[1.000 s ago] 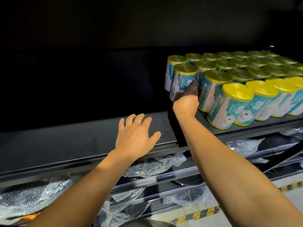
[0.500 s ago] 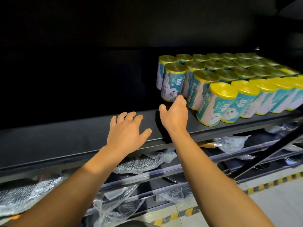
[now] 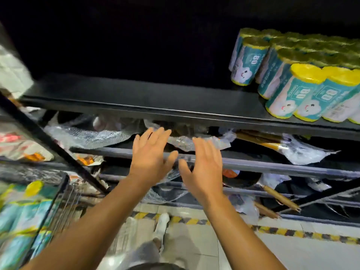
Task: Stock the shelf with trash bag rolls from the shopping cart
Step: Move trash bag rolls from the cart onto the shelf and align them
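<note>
On shelf (image 3: 155, 102), trash bag rolls (image 3: 303, 88) upright, yellow ends up

Upper right, the shelf (image 3: 136, 98) has rolls (image 3: 247, 65) in rows, too blurry for a total, four along the front. Two hands (image 3: 152, 158), one cart (image 3: 58, 201) lower left.

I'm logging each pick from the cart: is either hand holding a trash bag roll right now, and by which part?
Nothing is held. The left hand and right hand are both empty, fingers spread, in front of the lower shelves.
</note>
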Action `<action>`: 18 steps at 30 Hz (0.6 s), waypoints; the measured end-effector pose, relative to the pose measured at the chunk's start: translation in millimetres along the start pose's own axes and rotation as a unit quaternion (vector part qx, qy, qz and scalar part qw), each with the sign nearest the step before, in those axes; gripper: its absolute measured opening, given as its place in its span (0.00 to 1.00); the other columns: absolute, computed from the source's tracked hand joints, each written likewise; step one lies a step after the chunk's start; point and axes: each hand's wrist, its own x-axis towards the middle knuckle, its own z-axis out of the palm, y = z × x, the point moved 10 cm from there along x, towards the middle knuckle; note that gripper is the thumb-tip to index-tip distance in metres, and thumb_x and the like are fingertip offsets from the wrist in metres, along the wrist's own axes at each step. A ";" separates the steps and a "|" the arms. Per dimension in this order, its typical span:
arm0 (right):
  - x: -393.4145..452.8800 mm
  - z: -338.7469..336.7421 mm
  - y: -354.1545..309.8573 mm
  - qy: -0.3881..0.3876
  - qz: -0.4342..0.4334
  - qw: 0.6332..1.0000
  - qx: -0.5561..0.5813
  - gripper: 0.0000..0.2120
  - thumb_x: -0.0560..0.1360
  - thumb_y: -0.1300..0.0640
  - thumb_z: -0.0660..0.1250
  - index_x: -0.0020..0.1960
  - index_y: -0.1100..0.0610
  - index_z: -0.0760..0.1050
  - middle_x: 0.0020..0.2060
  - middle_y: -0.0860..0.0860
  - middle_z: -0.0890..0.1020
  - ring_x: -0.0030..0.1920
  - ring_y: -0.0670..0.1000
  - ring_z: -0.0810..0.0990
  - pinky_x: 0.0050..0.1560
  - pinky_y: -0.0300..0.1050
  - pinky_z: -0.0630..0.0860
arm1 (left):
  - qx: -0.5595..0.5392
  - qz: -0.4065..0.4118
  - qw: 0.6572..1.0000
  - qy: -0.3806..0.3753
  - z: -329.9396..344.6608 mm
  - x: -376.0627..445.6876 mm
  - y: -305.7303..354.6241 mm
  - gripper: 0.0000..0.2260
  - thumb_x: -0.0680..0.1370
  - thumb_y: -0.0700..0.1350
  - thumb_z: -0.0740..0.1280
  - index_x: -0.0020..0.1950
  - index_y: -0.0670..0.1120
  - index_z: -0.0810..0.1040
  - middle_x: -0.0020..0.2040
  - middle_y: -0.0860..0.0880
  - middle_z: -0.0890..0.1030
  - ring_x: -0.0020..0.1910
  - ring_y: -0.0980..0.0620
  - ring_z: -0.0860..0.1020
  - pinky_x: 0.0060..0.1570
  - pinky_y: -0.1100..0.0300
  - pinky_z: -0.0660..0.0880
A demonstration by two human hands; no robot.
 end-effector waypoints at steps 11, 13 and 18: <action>-131.3 158.8 -137.6 -0.216 -0.188 0.958 -0.019 0.33 0.79 0.43 0.63 0.79 0.55 0.60 0.77 0.52 0.64 0.80 0.55 0.55 0.79 0.53 0.51 | 0.039 -0.235 0.971 0.018 -23.5 -242.6 -190.9 0.31 0.75 0.63 0.59 0.71 0.45 0.75 0.70 0.43 0.76 0.68 0.39 0.72 0.68 0.41 0.68; -153.9 186.2 -173.1 -0.257 -0.223 0.940 -0.020 0.34 0.80 0.42 0.61 0.80 0.54 0.57 0.79 0.51 0.61 0.80 0.54 0.52 0.80 0.53 0.48 | 0.029 -0.273 0.961 0.032 -36.1 -283.5 -218.9 0.31 0.75 0.63 0.58 0.71 0.46 0.74 0.70 0.44 0.76 0.68 0.40 0.72 0.68 0.41 0.68; -207.5 246.3 -274.0 -0.295 -0.275 0.915 0.004 0.34 0.78 0.43 0.62 0.79 0.56 0.60 0.77 0.52 0.65 0.79 0.55 0.56 0.79 0.53 0.51 | 0.017 -0.336 0.939 0.078 -71.9 -379.7 -286.4 0.30 0.75 0.62 0.61 0.71 0.45 0.75 0.67 0.42 0.77 0.66 0.39 0.75 0.68 0.44 0.69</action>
